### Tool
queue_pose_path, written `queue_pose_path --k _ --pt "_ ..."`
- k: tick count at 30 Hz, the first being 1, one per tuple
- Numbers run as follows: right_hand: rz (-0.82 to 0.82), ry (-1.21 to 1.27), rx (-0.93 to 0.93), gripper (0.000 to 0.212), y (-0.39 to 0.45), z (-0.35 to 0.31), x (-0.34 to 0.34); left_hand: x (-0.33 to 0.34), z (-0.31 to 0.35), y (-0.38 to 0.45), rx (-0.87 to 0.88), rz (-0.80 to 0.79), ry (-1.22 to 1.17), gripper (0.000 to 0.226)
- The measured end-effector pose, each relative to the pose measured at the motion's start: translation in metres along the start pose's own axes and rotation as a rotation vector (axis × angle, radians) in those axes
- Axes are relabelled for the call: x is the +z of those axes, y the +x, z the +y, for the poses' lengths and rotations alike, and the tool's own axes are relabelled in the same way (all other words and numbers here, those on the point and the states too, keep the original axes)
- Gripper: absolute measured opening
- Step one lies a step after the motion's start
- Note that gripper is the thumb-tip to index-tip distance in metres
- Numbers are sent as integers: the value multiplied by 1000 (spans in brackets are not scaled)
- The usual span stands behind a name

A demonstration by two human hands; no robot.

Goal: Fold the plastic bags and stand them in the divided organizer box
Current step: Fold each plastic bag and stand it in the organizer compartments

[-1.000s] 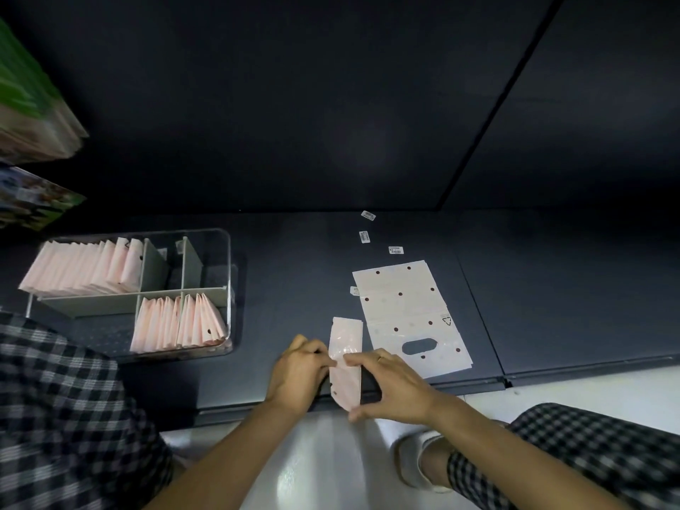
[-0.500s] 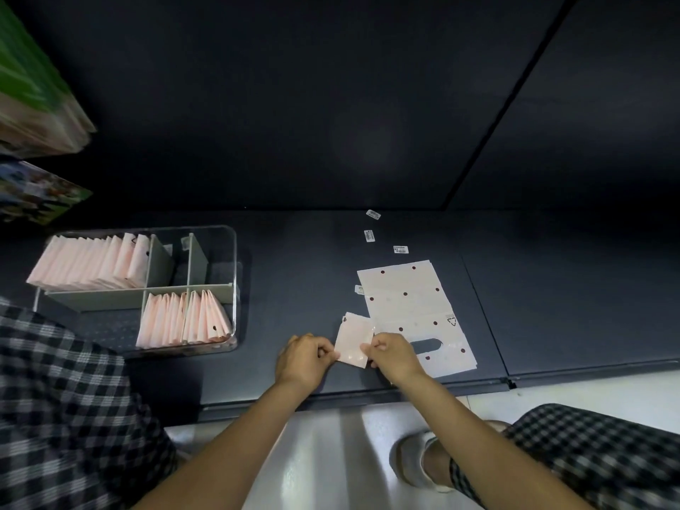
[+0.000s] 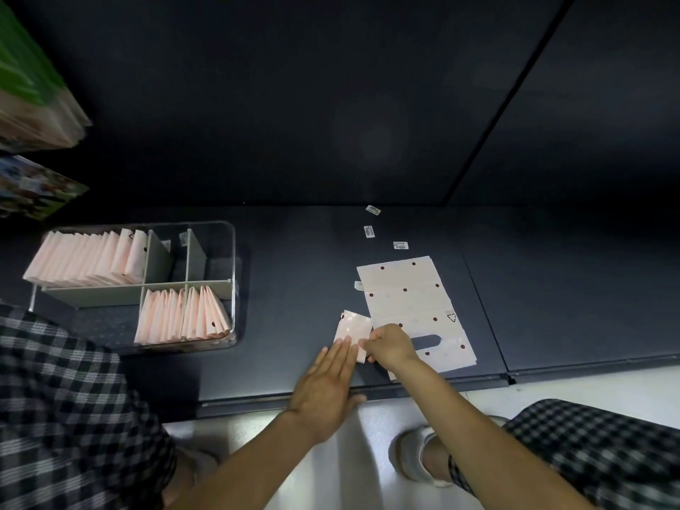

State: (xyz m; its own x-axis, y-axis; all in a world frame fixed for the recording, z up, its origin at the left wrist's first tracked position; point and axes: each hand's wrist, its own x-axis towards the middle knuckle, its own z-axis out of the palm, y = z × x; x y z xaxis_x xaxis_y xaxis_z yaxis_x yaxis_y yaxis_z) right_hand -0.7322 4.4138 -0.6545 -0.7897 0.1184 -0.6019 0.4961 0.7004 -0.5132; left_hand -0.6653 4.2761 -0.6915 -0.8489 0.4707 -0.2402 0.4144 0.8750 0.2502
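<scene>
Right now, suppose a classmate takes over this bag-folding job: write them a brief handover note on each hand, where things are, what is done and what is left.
Left hand: flat and open, fingertips pressing the folded bag on the dark surface.
Right hand: pinching that bag's right edge.
Organizer box: at the left; folded bags stand in the back-left and both front-right compartments, while the two small back ones hold no bags.
Flat stack of unfolded dotted bags: lies just right of the hands.
Left: finish this fold, stand the bag in the box, then fold the stack.
</scene>
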Motion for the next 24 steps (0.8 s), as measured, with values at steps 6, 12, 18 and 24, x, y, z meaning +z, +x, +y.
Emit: queue_pose_path --k 6,12,18,24 --pt "233 -89 -104 19 -5 -1 3 6 5 -3 -15 -61 27 86" --pt "-13 280 -381 16 4 -14 6 7 11 -2 -12 -90 54 85" --pt "-145 162 -428 28 25 -22 -2 6 3 -3 17 -107 80 84" --pt "-208 -257 -570 33 30 -24 -13 -11 -27 -16 122 -148 200 81"
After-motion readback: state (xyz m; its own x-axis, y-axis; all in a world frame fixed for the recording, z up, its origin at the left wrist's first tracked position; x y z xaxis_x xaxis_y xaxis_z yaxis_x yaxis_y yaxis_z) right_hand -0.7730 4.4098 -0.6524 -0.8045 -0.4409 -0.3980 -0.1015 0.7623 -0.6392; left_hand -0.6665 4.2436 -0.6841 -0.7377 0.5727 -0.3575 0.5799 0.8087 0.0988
